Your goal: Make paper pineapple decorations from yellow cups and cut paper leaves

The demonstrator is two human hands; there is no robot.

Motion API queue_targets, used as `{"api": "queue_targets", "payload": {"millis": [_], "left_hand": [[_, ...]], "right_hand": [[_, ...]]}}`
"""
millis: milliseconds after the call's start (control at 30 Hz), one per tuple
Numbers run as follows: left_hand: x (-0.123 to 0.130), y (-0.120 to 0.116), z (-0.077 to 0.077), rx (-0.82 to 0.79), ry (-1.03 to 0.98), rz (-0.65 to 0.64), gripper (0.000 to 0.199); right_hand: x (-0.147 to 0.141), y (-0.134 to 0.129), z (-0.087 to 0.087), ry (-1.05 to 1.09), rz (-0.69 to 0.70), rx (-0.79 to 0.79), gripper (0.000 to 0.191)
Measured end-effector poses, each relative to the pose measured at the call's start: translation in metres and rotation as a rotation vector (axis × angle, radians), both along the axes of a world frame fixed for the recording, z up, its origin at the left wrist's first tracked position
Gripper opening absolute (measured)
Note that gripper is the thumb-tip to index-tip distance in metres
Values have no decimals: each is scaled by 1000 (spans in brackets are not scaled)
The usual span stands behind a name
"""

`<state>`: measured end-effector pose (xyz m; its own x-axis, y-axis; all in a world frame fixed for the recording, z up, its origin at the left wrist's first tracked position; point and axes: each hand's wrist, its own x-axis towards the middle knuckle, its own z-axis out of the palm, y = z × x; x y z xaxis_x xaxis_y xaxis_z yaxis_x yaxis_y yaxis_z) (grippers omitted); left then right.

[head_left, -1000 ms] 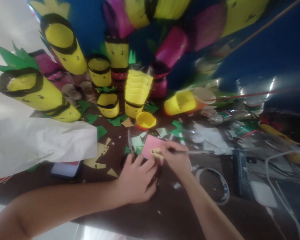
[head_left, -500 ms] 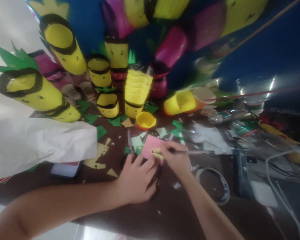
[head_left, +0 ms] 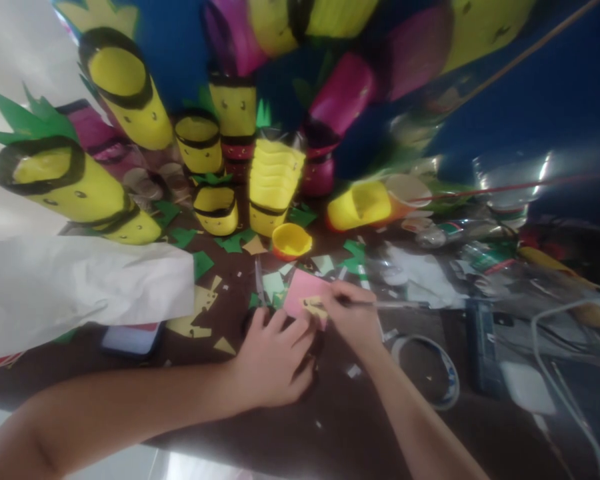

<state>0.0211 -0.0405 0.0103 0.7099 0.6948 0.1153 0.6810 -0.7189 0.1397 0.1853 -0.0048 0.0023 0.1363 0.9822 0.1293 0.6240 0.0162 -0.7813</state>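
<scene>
My right hand (head_left: 353, 317) is closed around a slim pen-like tool (head_left: 400, 305), its shaft pointing right. The tool's tip is at a small yellow paper piece (head_left: 313, 305) with dark marks, lying on a pink square of paper (head_left: 303, 287). My left hand (head_left: 277, 360) rests with spread, bent fingers at the lower left edge of these papers; its fingertips partly hide what they touch. Just beyond the left fingers lie scissors (head_left: 259, 280), their handles partly covered by that hand. Pale green paper pieces (head_left: 273, 285) lie beside the pink square.
Yellow cups (head_left: 275, 177) with drawn faces stand at the back, near a small yellow bowl (head_left: 291, 241). White paper (head_left: 105, 287) and a phone (head_left: 131, 339) lie left. Right are a tape roll (head_left: 450, 380), plastic bottles (head_left: 490, 257) and a white cable (head_left: 540, 340). Paper scraps (head_left: 195, 320) litter the brown table.
</scene>
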Motion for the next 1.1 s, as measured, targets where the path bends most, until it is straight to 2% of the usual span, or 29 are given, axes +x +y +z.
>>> {"api": "queue_targets", "payload": {"millis": [433,700,1100], "left_hand": [[0,0,-1,-11,0,-12,40],[0,0,-1,14,6,-8,41],[0,0,-2,0,-4,-7,41]], "right_hand": [[-1,-1,2,-9,-1,-11,32],[2,1,-2,-1,14,-3,32],[-2,-1,3,11,2,-6,32]]}}
